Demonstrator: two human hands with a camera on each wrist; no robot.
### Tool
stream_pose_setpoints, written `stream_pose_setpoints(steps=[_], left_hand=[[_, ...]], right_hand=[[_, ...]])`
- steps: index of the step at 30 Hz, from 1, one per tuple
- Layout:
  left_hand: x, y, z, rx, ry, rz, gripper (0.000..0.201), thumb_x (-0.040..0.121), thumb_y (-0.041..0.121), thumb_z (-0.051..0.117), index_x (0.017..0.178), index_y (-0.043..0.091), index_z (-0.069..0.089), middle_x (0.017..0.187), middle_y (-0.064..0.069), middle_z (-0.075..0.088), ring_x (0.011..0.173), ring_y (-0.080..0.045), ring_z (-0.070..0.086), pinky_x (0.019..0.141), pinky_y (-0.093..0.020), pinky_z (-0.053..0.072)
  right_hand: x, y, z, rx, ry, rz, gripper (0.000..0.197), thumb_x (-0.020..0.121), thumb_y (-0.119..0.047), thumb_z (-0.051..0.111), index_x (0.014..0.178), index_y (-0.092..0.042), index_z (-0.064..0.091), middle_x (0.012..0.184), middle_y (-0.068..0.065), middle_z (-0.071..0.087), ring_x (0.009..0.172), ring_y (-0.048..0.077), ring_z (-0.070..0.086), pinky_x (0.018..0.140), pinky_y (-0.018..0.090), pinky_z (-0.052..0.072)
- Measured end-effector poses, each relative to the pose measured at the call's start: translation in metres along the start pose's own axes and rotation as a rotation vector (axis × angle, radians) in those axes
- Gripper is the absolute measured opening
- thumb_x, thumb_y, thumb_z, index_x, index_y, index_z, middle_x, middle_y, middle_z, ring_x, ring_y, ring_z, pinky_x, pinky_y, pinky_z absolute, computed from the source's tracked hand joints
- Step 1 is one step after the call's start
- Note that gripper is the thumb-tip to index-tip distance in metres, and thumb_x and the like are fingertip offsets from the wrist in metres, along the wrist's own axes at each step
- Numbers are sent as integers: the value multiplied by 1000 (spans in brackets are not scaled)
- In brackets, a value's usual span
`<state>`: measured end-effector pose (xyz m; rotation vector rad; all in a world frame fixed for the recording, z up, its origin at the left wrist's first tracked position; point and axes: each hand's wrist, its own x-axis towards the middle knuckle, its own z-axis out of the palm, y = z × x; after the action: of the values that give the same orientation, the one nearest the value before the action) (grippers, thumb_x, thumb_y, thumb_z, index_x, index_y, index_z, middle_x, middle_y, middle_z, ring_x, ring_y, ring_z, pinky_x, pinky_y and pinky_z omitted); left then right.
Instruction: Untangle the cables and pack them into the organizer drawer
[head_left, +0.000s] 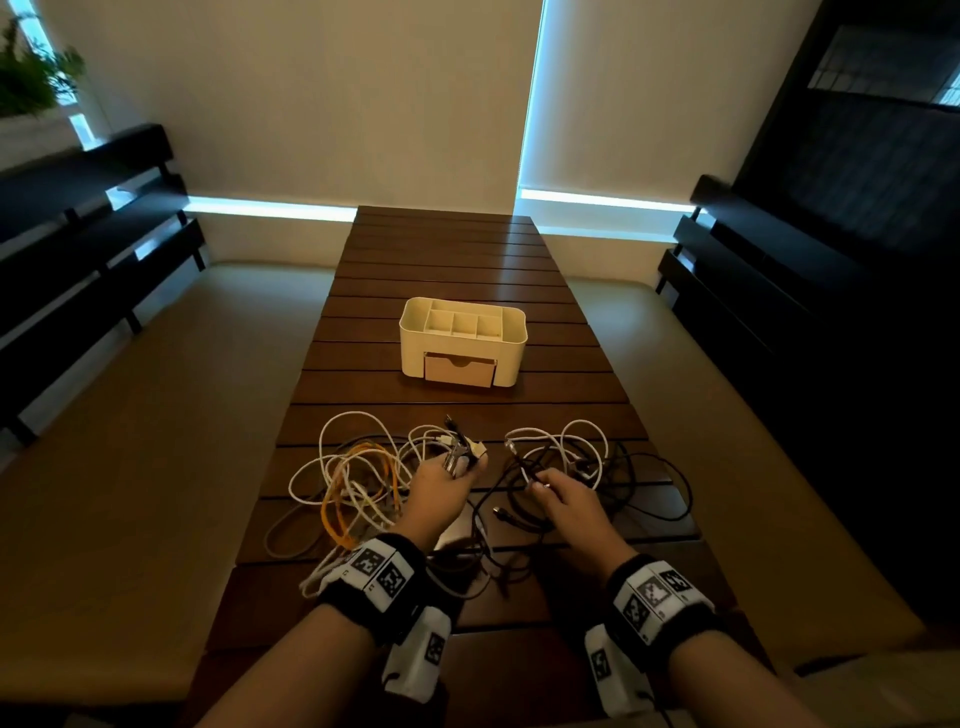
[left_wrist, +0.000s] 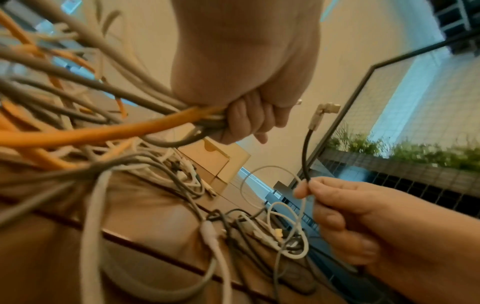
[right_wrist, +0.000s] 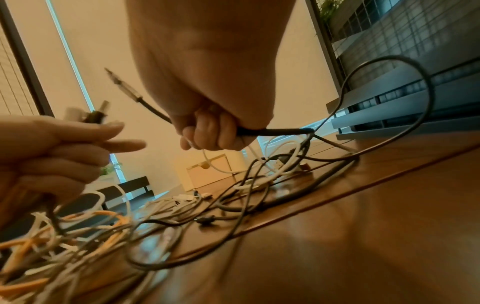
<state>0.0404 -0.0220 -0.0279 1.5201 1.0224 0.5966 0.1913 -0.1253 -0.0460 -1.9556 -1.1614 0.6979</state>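
You are at the start of the sorting, by the look of things. Your left hand grips a bundle of cable ends, its fingers curled round several plugs and cords, among them an orange cable and white cables that trail into the heap at the table's near left edge. Your right hand pinches a single black cable near its jack plug; the rest of it loops back into the dark tangle at the near right edge. Both heaps are knotted and lie on the slatted wooden table. The cream organizer stands at the table's middle, well apart from the cables, with its drawer closed and its top compartments bare. I judge nothing packed yet: freeing, coiling and stowing every cable remain.
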Motion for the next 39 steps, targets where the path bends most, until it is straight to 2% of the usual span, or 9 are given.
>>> stream_pose_setpoints(steps=[4,7,13,17,22,30,33,36,39], left_hand=[[-8,14,11,-251,-14,35,9,84,18,70,90,14,64,52,14,46,42,1,41,42,-9,34],[-8,19,11,-374,-37,32,26,79,5,73,103,8,63,58,6,53,38,3,48,41,-9,38],[2,18,6,-366,58,6,17,76,9,77,84,13,63,84,-8,63,83,-23,62,71,-36,51],[2,17,1,-413,35,-47,30,74,16,80,95,14,58,66,-5,52,57,-18,51,54,-34,45],[8,24,-6,-523,-207,-238,20,90,27,61,77,14,55,48,6,26,38,-8,18,37,-20,15],[9,35,-3,-702,-162,-188,51,82,64,47,57,20,48,57,6,43,44,-7,24,41,-18,20],[8,43,-8,-723,-139,-123,58,88,61,42,48,21,58,67,2,46,44,-6,30,44,-18,29],[10,57,-29,-899,-34,-51,50,89,55,46,52,21,47,58,5,49,50,-8,36,57,-24,33],[18,72,-66,-1134,84,26,49,87,58,47,55,21,42,50,9,39,49,-7,37,56,-22,35]], right_hand=[[0,-18,8,14,1,-54,32,99,-23,42,69,-22,53,66,-4,53,61,9,48,59,23,36],[-2,-31,11,-110,-41,-142,36,98,-24,45,62,-26,47,59,-8,48,56,4,45,56,22,33],[-11,-33,17,-229,-18,-298,33,96,-29,48,72,-7,56,62,9,56,57,20,51,55,33,35],[-12,-31,10,-262,-1,-346,26,96,-30,47,94,-13,66,78,8,67,71,20,61,63,33,43],[-12,-30,7,-304,-59,-358,26,95,-28,51,110,-15,68,90,3,71,82,14,63,72,25,44],[-14,-43,16,-344,-89,-334,28,99,-32,43,89,-11,59,67,-2,52,67,19,53,58,29,33],[-15,-39,17,-335,-144,-290,27,98,-32,42,81,-15,52,62,-10,43,59,9,44,56,25,31],[-11,-20,4,-210,-230,-140,24,98,-25,46,76,-18,55,71,-7,51,66,7,51,63,20,38],[-5,22,-22,-312,-148,-4,19,96,-26,49,91,-13,62,77,-7,56,85,19,59,80,33,46]])
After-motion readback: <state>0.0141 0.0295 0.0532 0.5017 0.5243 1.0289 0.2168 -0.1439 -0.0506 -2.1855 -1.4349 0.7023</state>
